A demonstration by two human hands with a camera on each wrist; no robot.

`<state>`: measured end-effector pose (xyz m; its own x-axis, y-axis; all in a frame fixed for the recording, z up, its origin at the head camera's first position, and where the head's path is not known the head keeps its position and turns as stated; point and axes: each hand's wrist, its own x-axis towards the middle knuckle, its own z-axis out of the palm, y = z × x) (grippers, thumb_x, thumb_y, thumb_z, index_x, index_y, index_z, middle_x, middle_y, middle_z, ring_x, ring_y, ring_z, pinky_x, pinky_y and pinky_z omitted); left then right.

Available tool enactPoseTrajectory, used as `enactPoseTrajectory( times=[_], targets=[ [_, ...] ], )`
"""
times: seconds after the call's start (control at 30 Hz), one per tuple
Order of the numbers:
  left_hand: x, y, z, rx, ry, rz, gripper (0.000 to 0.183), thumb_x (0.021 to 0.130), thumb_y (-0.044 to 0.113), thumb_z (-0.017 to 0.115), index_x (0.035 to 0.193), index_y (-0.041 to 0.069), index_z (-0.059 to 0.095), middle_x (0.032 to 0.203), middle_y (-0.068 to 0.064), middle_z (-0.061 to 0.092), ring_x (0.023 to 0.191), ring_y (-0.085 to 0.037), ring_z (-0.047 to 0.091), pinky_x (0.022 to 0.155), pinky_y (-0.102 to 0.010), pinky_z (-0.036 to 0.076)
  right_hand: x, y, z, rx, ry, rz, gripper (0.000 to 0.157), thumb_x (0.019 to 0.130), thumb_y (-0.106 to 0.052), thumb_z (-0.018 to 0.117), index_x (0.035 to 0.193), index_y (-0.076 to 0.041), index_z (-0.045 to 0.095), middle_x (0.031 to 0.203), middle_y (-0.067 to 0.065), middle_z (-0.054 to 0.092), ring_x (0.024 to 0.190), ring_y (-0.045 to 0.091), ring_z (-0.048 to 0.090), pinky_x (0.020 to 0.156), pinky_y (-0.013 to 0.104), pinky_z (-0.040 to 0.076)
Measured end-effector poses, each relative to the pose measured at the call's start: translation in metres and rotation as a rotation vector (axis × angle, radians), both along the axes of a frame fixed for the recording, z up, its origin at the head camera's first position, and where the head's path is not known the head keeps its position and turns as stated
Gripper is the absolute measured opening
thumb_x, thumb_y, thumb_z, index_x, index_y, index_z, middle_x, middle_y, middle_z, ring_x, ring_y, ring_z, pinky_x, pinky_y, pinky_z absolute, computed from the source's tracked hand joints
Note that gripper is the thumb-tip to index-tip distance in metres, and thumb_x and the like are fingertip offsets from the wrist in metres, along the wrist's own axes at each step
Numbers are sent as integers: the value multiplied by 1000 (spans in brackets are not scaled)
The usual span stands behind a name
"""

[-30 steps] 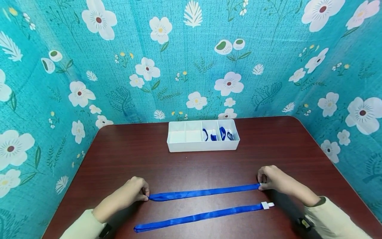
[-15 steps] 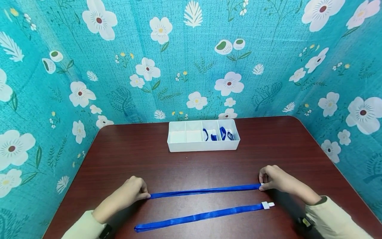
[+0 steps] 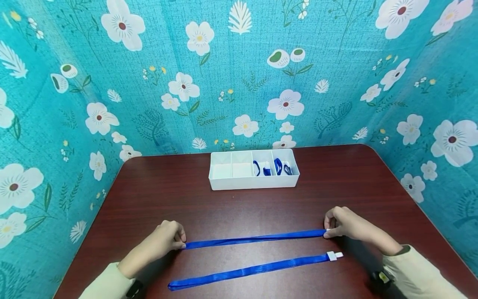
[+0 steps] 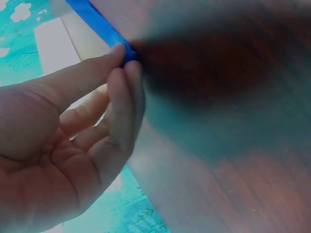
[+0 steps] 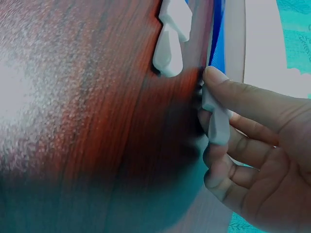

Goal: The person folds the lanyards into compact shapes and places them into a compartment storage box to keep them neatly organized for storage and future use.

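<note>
A blue lanyard [image 3: 254, 239] is stretched between both hands, close over the table. My left hand [image 3: 158, 245] pinches its folded end between thumb and fingertips; the left wrist view shows the blue strap [image 4: 99, 24] running away from that pinch. At the other end, my right hand [image 3: 347, 226] pinches the lanyard by its white plastic clip [image 5: 218, 126], seen in the right wrist view. Nearer the front lies a second blue lanyard [image 3: 250, 271], laid out straight and roughly parallel, with its white clip [image 3: 332, 256] at the right.
A white box [image 3: 254, 183] with several compartments stands at the back of the dark reddish wood table [image 3: 168, 195]. Rolled blue lanyards [image 3: 278, 166] lie in its two right compartments. Behind the table hangs a turquoise floral cloth [image 3: 224, 83].
The loop at the left end of the held lanyard, spread apart a second ago, is now drawn together into a narrow, taut strip. Both hands have hardly shifted.
</note>
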<state>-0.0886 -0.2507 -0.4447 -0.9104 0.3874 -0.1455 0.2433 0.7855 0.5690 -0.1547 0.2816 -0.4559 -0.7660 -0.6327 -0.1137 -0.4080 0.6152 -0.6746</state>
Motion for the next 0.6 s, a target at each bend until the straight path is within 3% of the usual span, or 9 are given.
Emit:
enactPoseTrajectory(
  times=[0.3, 0.6],
  targets=[
    [3, -1, 5, -40, -10, -67, 22, 86, -1, 75, 74, 13, 62, 67, 10, 57, 57, -1, 49, 49, -23, 43, -3, 7, 2, -125, -86, 34, 13, 86, -6, 77, 77, -6, 69, 66, -5, 59, 57, 5, 51, 48, 23, 45],
    [-4, -7, 7, 34, 37, -70, 20, 86, -3, 73, 77, 12, 64, 73, 9, 62, 69, -2, 59, 60, -23, 52, -5, 11, 6, -170, -198, 1, 7, 89, -5, 73, 84, -2, 71, 67, 8, 66, 55, 22, 60, 48, 31, 52]
  ],
)
